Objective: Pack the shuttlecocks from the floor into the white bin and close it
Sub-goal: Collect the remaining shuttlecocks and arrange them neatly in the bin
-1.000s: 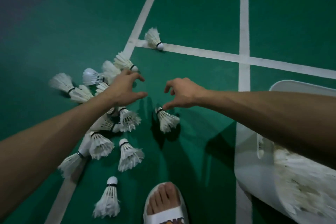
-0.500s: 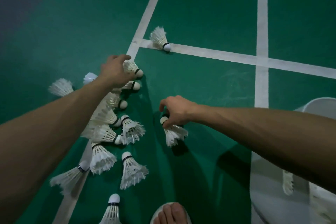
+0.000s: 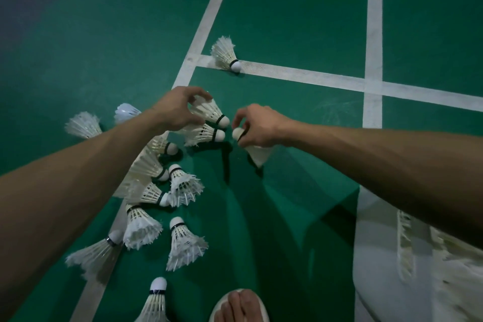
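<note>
Several white feather shuttlecocks lie scattered on the green court floor at the left, around my left forearm. My left hand (image 3: 180,110) grips the skirt of one shuttlecock (image 3: 210,112), its cork pointing right. My right hand (image 3: 257,125) pinches another shuttlecock (image 3: 258,155) near its cork, lifted off the floor with the feathers hanging down. A second shuttlecock (image 3: 205,134) lies just under my left hand. One shuttlecock (image 3: 225,53) rests alone on the white line further away. The white bin (image 3: 376,256) sits at the lower right with shuttlecocks inside, partly hidden by my right arm.
White court lines (image 3: 373,34) cross the green floor. My foot in a white slide sandal (image 3: 239,307) shows at the bottom edge, between the shuttlecock pile and the bin.
My right hand lifted its shuttlecock off the floor and moved up and left toward my left hand. My left hand closed on a shuttlecock's skirt. The view shifted forward.
</note>
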Action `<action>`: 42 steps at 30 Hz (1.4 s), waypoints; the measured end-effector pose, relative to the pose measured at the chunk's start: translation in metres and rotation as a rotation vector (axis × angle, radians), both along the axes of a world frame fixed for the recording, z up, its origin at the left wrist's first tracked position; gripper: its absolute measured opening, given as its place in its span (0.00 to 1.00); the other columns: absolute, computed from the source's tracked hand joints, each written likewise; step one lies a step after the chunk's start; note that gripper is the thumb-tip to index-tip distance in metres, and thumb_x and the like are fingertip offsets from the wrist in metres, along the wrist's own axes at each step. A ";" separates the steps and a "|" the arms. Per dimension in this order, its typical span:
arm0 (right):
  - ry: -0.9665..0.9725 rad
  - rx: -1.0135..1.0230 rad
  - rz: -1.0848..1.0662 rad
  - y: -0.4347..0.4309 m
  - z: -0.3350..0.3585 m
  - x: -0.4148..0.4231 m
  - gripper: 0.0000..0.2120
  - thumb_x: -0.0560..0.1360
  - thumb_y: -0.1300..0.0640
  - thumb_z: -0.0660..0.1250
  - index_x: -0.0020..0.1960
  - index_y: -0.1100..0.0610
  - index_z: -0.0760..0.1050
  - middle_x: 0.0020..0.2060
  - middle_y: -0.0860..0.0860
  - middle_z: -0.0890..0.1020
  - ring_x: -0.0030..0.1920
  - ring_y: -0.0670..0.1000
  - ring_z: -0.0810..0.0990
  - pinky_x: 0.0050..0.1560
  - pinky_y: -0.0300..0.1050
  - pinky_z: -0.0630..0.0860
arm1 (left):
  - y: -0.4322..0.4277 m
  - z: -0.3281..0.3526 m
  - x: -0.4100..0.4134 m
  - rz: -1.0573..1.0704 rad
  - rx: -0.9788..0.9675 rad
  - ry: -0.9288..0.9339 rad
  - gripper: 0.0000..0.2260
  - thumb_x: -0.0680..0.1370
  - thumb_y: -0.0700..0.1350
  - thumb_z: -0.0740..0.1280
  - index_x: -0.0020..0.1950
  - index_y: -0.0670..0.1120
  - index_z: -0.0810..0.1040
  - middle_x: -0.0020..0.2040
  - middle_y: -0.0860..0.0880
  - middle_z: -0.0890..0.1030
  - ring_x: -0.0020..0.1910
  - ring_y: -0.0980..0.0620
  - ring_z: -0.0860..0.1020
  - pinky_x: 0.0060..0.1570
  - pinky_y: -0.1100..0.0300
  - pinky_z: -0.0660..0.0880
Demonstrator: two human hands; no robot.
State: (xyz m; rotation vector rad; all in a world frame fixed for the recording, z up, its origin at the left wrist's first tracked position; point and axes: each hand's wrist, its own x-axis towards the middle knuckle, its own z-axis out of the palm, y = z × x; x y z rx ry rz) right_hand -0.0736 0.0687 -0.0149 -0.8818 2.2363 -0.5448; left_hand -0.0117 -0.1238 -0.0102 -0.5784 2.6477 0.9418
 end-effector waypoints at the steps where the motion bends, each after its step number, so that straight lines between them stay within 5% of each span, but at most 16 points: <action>1: -0.003 -0.027 -0.013 0.004 0.006 -0.005 0.18 0.71 0.57 0.72 0.59 0.52 0.77 0.56 0.53 0.80 0.51 0.52 0.78 0.45 0.40 0.73 | 0.005 0.004 0.001 -0.007 0.007 0.014 0.24 0.69 0.37 0.76 0.62 0.53 0.77 0.56 0.42 0.75 0.47 0.46 0.78 0.52 0.51 0.79; 10: -0.003 -0.216 -0.209 0.093 0.101 -0.019 0.10 0.72 0.54 0.72 0.54 0.50 0.81 0.44 0.49 0.82 0.38 0.48 0.79 0.39 0.41 0.76 | 0.086 0.068 -0.013 -0.070 0.092 0.253 0.30 0.69 0.36 0.75 0.68 0.53 0.72 0.56 0.50 0.73 0.45 0.56 0.76 0.39 0.68 0.72; 15: 0.049 -0.268 -0.296 0.176 0.147 -0.013 0.17 0.69 0.62 0.73 0.56 0.52 0.79 0.46 0.56 0.79 0.37 0.49 0.75 0.38 0.40 0.72 | 0.151 0.115 -0.021 -0.046 0.167 0.477 0.30 0.69 0.36 0.75 0.67 0.54 0.73 0.57 0.51 0.74 0.47 0.55 0.77 0.40 0.69 0.77; 17: 0.059 -0.265 -0.286 0.212 0.161 -0.005 0.20 0.68 0.63 0.74 0.57 0.49 0.79 0.48 0.54 0.79 0.39 0.49 0.77 0.40 0.38 0.74 | 0.179 0.134 -0.021 -0.092 0.163 0.573 0.30 0.68 0.36 0.75 0.67 0.53 0.73 0.55 0.54 0.74 0.49 0.57 0.76 0.42 0.75 0.74; 23: 0.032 -0.320 -0.378 0.307 0.179 0.029 0.22 0.63 0.61 0.78 0.55 0.49 0.79 0.48 0.47 0.85 0.45 0.46 0.84 0.46 0.39 0.80 | 0.262 0.173 -0.013 -0.239 0.239 0.719 0.29 0.68 0.38 0.76 0.67 0.51 0.72 0.56 0.56 0.73 0.53 0.60 0.75 0.52 0.73 0.74; 27: 0.002 -0.228 -0.452 0.350 0.169 0.048 0.15 0.66 0.54 0.75 0.53 0.51 0.81 0.47 0.44 0.84 0.47 0.47 0.83 0.39 0.42 0.82 | 0.311 0.172 -0.009 -0.366 0.243 0.691 0.30 0.68 0.39 0.76 0.67 0.51 0.72 0.56 0.55 0.73 0.57 0.55 0.75 0.59 0.62 0.75; 30: -0.041 -0.102 -0.462 0.375 0.148 0.063 0.11 0.69 0.50 0.74 0.51 0.49 0.82 0.48 0.45 0.83 0.41 0.42 0.82 0.33 0.39 0.80 | 0.339 0.158 -0.003 -0.434 0.233 0.638 0.29 0.69 0.40 0.76 0.68 0.51 0.71 0.58 0.54 0.73 0.57 0.56 0.74 0.60 0.64 0.73; 36: -0.216 0.012 -0.346 0.401 0.118 0.094 0.18 0.66 0.55 0.77 0.53 0.43 0.79 0.50 0.43 0.77 0.46 0.44 0.79 0.38 0.35 0.74 | 0.372 0.128 0.012 -0.569 0.169 0.565 0.29 0.69 0.42 0.76 0.68 0.54 0.70 0.64 0.53 0.73 0.57 0.58 0.72 0.59 0.66 0.72; 42: -0.008 0.047 -0.174 0.386 0.109 0.114 0.23 0.62 0.48 0.79 0.53 0.43 0.73 0.49 0.40 0.75 0.46 0.40 0.75 0.47 0.40 0.74 | 0.377 0.105 0.022 -0.610 0.115 0.451 0.28 0.70 0.43 0.75 0.67 0.56 0.70 0.64 0.53 0.72 0.56 0.58 0.70 0.61 0.58 0.72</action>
